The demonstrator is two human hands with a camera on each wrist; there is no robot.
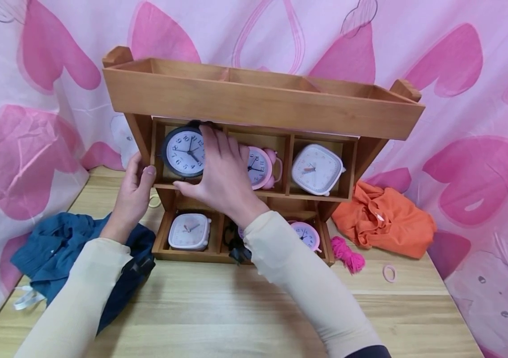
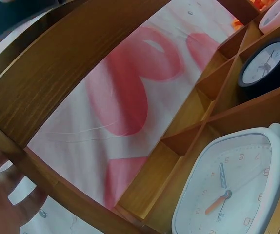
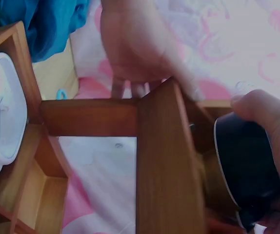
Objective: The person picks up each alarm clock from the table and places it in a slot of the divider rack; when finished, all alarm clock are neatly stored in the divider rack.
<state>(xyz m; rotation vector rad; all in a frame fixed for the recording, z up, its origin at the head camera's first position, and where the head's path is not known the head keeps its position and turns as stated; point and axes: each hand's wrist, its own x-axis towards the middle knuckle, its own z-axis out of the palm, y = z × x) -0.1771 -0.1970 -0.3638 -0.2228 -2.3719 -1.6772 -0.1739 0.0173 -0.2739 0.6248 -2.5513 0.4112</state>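
Note:
A wooden shelf rack stands on the table with clocks in its compartments. My right hand grips a round black alarm clock in the left compartment of the middle row; thumb and fingers lie around its dark casing in the right wrist view. My left hand holds the rack's left side, thumb at the front edge and fingers behind the board. Right of the black clock sits a pink twin-bell alarm clock, partly covered by my right hand. A white square clock occupies the right compartment.
The bottom row holds a white square clock, a black clock and a pink clock. Blue cloth lies left; orange cloth, pink yarn and a pink ring lie right. A heart-patterned curtain hangs behind.

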